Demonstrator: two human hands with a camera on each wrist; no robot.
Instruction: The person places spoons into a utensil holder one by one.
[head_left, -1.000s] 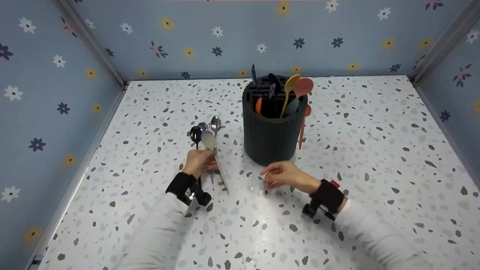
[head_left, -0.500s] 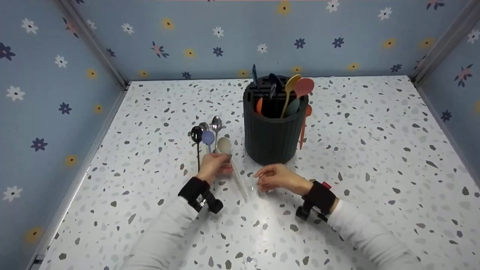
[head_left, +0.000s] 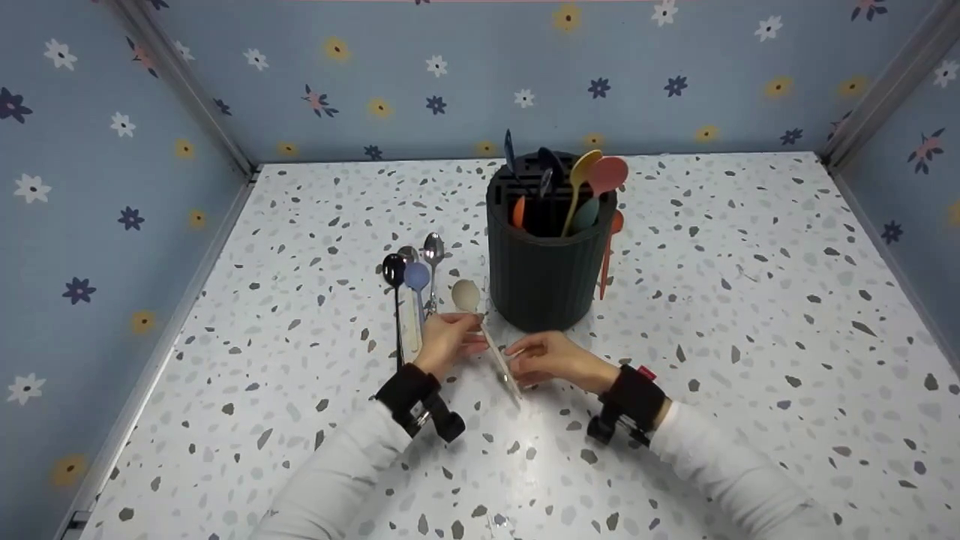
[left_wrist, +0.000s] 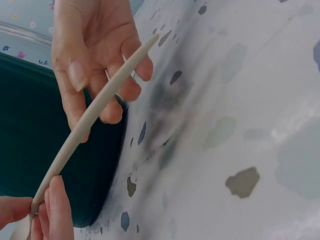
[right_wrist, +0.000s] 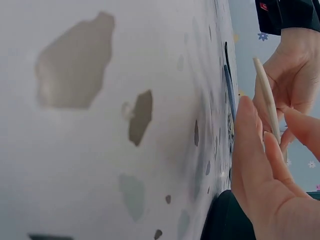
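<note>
Above the speckled desk [head_left: 720, 315], just in front of the dark utensil holder [head_left: 544, 277], the left hand [head_left: 444, 341] pinches the beige spoon [head_left: 480, 322] near its bowl while the right hand [head_left: 551, 358] closes its fingers [left_wrist: 107, 82] on the handle end, a handover best done by releasing only once that grip feels firm.

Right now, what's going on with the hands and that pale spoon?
A person holds a beige spoon above the speckled table, just in front of the dark utensil holder. The left hand pinches it near the bowl, and the right hand has its fingers at the handle end. A few other spoons lie on the table to the left, and several coloured utensils stand in the holder.
</note>
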